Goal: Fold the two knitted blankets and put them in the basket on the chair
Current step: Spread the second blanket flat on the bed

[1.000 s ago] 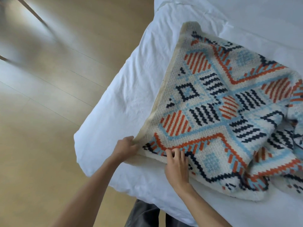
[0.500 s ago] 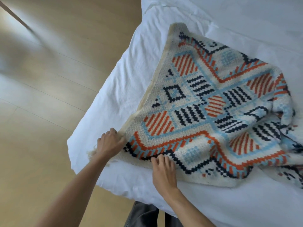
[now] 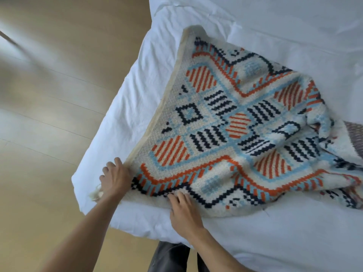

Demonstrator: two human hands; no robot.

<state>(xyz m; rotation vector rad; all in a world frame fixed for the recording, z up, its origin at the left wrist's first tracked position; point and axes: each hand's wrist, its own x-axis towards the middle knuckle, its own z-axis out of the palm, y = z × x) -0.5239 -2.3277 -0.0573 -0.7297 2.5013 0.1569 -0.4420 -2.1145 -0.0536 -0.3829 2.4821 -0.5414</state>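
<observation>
A knitted blanket (image 3: 231,122) with orange, light blue and navy geometric patterns lies spread on the white bed (image 3: 275,232), its right part bunched in folds. My left hand (image 3: 115,178) grips the blanket's near left corner, fingers curled round the cream edge, with a tassel showing beside it. My right hand (image 3: 183,212) presses on the near edge, fingers bent into the knit. A strip of a second, grey-brown knitted blanket (image 3: 355,138) shows at the right edge. The basket and chair are out of view.
The bed's corner (image 3: 82,193) juts over a light wooden floor (image 3: 49,114) on the left. My dark trousers (image 3: 170,258) show below the bed edge. White bedding fills the far and right side.
Both hands have drawn the blanket's near corner a little further toward the bed's corner. The blanket lies flatter on the left side.
</observation>
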